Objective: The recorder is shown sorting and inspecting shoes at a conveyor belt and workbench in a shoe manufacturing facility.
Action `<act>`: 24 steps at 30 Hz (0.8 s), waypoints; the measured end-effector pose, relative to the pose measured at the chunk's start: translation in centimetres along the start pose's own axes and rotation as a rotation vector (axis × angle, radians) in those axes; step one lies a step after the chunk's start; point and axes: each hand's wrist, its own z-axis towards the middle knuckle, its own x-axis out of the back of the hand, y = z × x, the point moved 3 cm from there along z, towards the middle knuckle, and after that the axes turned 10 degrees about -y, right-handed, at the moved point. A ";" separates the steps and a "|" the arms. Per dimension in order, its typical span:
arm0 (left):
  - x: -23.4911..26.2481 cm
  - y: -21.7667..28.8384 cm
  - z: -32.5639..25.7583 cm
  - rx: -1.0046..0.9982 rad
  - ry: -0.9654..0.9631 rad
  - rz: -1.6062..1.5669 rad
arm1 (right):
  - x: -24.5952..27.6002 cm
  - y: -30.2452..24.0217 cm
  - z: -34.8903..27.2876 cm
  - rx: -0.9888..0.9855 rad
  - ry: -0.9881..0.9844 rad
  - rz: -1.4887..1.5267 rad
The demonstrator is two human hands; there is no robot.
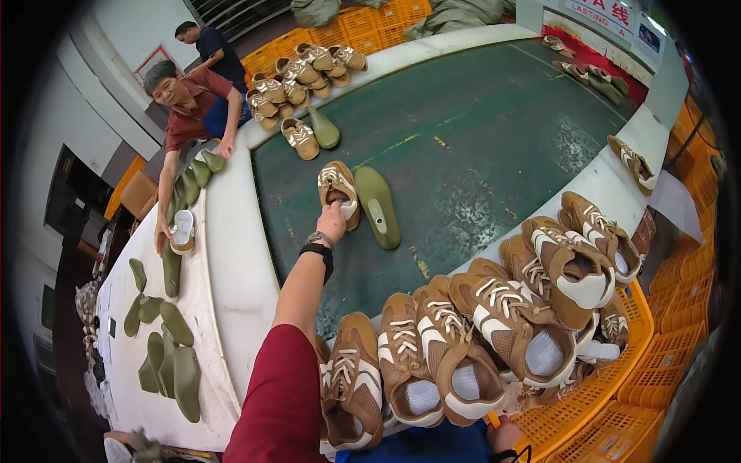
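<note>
My left hand [332,224] reaches over the green belt and grips a tan-and-white lace-up sneaker [337,181] at its opening, fingers partly inside the collar. Right beside that sneaker lies an olive-green shoe last [376,207]. Farther along the belt another sneaker [299,137] sits next to a second last [323,130]. Low at the right, my right hand [505,434] shows below the row of sneakers, close to the rim of an orange crate [629,339]. Its fingers are mostly hidden, so I cannot see what they hold. Several finished-looking sneakers [455,355] line the near edge.
At the left, a co-worker [189,100] leans over the white table [231,293], a hand beside a sneaker and several green lasts [185,378]. A second person [212,50] stands behind. Piled sneakers [305,73] occupy the far ledge; orange crates [679,301] are stacked at right.
</note>
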 end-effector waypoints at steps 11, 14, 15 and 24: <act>10.5 7.5 -7.8 -0.220 -0.287 -0.091 | -0.2 2.2 1.0 0.257 -0.299 0.339; 13.9 8.4 -13.3 -0.277 -0.388 -0.033 | 1.5 5.1 3.5 0.410 -0.404 0.651; 14.8 8.3 -15.2 -0.287 -0.400 -0.027 | 2.6 6.7 5.3 0.404 -0.430 0.617; 19.6 5.9 -28.8 0.013 -0.308 -0.048 | 13.3 23.3 19.7 -0.190 0.322 -0.452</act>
